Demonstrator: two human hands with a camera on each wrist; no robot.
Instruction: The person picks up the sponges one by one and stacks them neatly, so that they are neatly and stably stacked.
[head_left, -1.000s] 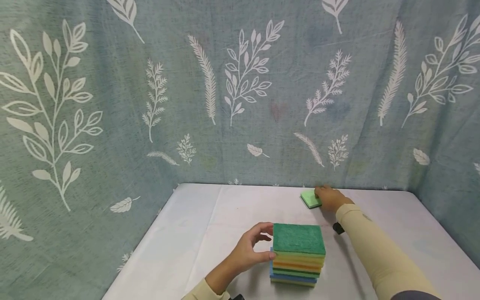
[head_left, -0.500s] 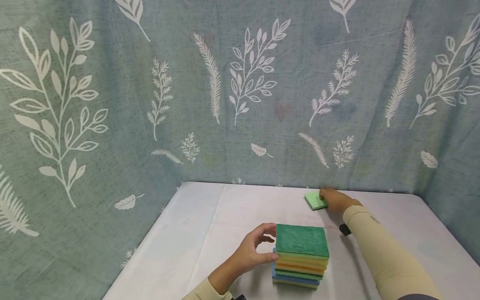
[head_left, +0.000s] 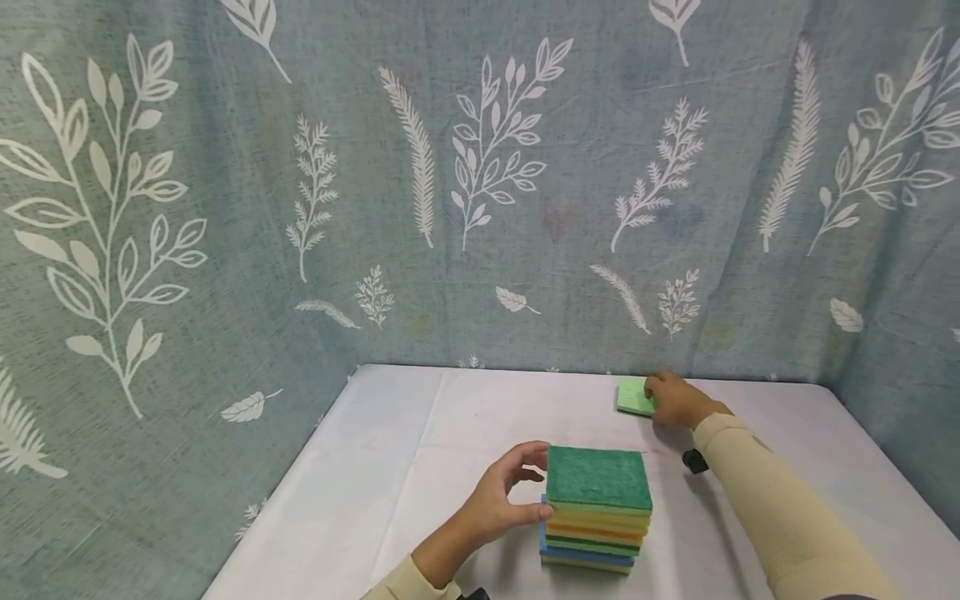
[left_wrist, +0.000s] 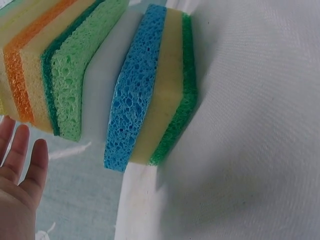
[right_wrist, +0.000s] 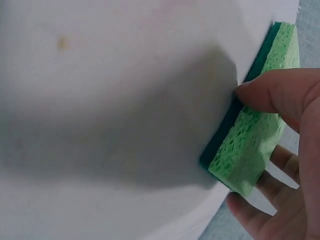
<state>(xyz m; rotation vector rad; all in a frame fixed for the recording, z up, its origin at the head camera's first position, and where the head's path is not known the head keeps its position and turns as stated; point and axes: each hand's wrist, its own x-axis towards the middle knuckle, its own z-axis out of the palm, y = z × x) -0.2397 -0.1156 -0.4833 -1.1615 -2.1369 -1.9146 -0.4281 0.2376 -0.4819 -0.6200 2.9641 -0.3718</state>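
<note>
A stack of scouring sponges (head_left: 597, 477) stands near the front of the table, with a dark green scrub pad on top and yellow, orange, green and blue layers below. My left hand (head_left: 498, 497) is at its left side, thumb touching the near left edge and fingers beside the far left corner. In the left wrist view several fingers (left_wrist: 35, 167) reach up toward the upper layers, and a blue sponge (left_wrist: 135, 87) sits lower down. Near the table's back edge my right hand (head_left: 681, 402) pinches a light green sponge (right_wrist: 245, 150) with a dark green underside between thumb and fingers.
A white cloth covers the table (head_left: 390, 467). Right behind it hangs a grey-green curtain (head_left: 555, 200) with white leaf prints, which also runs along both sides. The back table edge lies close to my right hand.
My right hand and the light green sponge have shifted slightly right along the back of the table, and the sponge has turned a little. The left hand and the stack stay in place.
</note>
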